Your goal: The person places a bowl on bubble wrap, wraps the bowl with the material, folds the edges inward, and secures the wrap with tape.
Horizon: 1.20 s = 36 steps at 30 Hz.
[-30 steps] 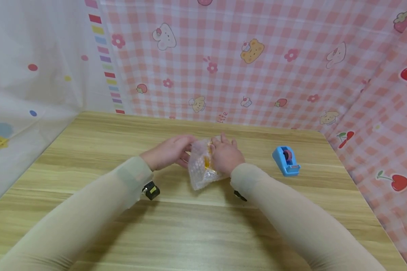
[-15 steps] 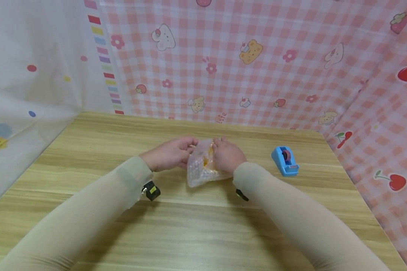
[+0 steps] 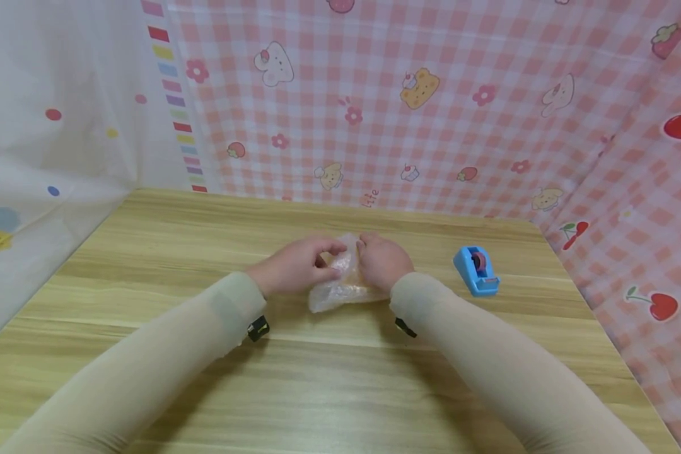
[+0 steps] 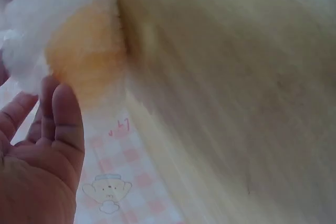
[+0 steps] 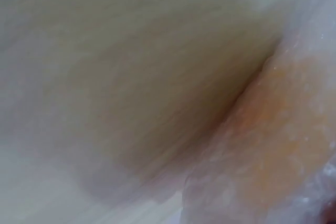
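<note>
A sheet of bubble wrap [image 3: 330, 297] lies wrapped about a yellow-orange thing at the middle of the table; its kind is hidden by the cloudy plastic. My left hand [image 3: 301, 265] grips the wrap's left part, thumb and fingers bent around it. On the other side my right hand [image 3: 383, 261] holds the wrap, its fingers bent and partly hidden. In the left wrist view, the left hand's fingers [image 4: 67, 114] reach up to the wrap, where the orange thing [image 4: 86, 59] shows through. The right wrist view is blurred, with the bubble wrap [image 5: 294, 150] filling its lower right.
A blue tape dispenser [image 3: 478, 271] with a reddish roll stands on the wooden table [image 3: 329, 384], right of the hands. A pink checked curtain [image 3: 374, 113] hangs behind the table and along its right side; a white one [image 3: 62, 151] hangs on the left.
My left hand has moved rightward and folded the wrap's left part over the yellow-orange thing, which now shows less. My right hand's fingers, spread before, have bent in on the wrap.
</note>
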{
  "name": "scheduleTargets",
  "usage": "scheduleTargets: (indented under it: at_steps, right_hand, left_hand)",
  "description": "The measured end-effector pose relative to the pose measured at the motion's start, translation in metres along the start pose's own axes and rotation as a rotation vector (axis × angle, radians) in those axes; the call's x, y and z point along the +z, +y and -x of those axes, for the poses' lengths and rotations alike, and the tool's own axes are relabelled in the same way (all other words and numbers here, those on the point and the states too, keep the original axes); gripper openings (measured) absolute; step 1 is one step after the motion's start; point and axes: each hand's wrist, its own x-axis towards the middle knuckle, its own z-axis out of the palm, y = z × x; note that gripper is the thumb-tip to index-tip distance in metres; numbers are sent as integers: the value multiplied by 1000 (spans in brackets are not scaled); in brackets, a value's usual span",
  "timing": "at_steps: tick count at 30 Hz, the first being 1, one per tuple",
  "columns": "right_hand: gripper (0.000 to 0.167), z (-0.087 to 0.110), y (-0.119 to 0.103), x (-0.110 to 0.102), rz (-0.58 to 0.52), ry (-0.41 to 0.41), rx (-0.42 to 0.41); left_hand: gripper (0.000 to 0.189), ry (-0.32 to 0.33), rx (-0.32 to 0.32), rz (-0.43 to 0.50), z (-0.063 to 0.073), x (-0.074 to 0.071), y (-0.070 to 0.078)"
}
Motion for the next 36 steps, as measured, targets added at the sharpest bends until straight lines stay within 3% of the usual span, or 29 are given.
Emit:
scheduleTargets:
  at_steps: [7,12,19,25,32,36]
  right_hand:
    - [53,3,0,-4,10,-4,5]
    - [54,2,0,-5,-36,-9,26]
    - [58,2,2,-3,-253,6,95]
    - [58,2,0,-4,-334,25,120]
    - [58,3,1,-4,-397,38,140]
    - [58,5,2,-7,-427,26,147]
  left_hand:
    - [58,-2,21,-168,-5,12,-2]
    - [59,16,29,-237,-7,19,0]
    - [64,36,9,-267,-8,29,5]
    - [77,-34,15,-289,-11,35,3]
    - [113,-91,-31,-331,-12,35,10]
    - [116,-108,-40,-392,-15,36,12]
